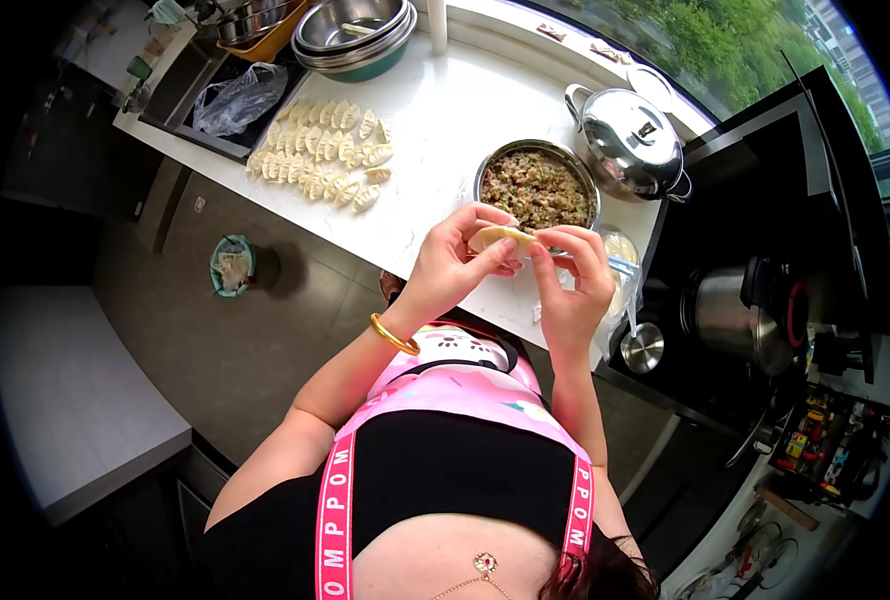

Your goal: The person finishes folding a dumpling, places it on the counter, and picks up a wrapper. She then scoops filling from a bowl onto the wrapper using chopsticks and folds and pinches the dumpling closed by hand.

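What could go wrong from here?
1. The wrapper, pinched by the left hand and right hand, might tear under too firm a grip.
2. If it slips, it could fall against the filling bowl just beyond the hands.
3. The dumplings sit close together on the counter, so some may stick.

- Centre: left hand (462, 250) and right hand (575, 280) partly cover the dough piece (499, 239).
- Behind them, metal bowl's (594, 192) near rim is partly hidden.
- Lower right: coloured items (833, 440) are too small to name.
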### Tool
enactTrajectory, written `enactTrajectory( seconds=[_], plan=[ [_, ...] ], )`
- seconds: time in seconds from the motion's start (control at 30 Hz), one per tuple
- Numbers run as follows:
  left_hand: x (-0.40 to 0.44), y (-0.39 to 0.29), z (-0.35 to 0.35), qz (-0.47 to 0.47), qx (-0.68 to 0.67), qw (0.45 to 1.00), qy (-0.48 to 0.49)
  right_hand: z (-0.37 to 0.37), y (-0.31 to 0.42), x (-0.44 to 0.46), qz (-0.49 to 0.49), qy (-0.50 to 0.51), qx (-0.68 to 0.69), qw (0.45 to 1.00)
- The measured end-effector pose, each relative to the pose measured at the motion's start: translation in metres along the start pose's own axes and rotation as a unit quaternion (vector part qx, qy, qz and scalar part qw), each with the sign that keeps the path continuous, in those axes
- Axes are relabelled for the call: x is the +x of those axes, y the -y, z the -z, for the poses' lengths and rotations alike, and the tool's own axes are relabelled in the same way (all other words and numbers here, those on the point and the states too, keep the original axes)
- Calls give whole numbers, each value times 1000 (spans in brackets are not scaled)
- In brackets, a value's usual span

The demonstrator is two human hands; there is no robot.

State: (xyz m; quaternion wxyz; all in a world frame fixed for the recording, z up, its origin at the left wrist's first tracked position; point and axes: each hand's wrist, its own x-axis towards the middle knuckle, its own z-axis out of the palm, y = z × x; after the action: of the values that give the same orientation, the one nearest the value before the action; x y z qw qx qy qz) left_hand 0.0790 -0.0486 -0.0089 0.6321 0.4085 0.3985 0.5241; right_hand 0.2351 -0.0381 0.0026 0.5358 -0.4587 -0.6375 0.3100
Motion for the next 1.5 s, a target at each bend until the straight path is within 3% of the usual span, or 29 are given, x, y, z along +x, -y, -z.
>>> enactTrajectory(
  seconds=[0.13, 0.43, 0.5, 0.63, 0.9, 1.1, 1.2, 1.3, 1.5],
  plan=[
    [-5, 3, -2, -36, 39, 999, -10, -2, -3, -1, 20, 5, -14, 1000],
    [-8, 2, -4, -73, 45, 994, -71, -7, -6, -6, -33, 1, 63, 997],
    [-8, -3, -3, -92, 159, 981, -61, -9, -7, -6, -41, -10, 68, 997],
    [-7, -1, -2, -83, 206, 972, -77, -12, -9, -6, -48, -24, 66, 996],
    [-4, -7, -7, -154, 320, 928, -116, -14, -9, -6, 63, -8, -15, 998],
    [-3, -6, -4, -223, 298, 925, -79, -10, -8, 0, 37, 27, 13, 999],
    [-3, -6, 0, -216, 299, 928, -53, -11, -8, 4, 2, 19, 50, 999],
    [-5, -8, 2, -202, 307, 929, -43, -8, -13, 5, 34, 64, 30, 997],
    [-8, -9, -3, -188, 296, 934, -68, -11, -10, 4, 7, 79, 26, 997]
  ],
)
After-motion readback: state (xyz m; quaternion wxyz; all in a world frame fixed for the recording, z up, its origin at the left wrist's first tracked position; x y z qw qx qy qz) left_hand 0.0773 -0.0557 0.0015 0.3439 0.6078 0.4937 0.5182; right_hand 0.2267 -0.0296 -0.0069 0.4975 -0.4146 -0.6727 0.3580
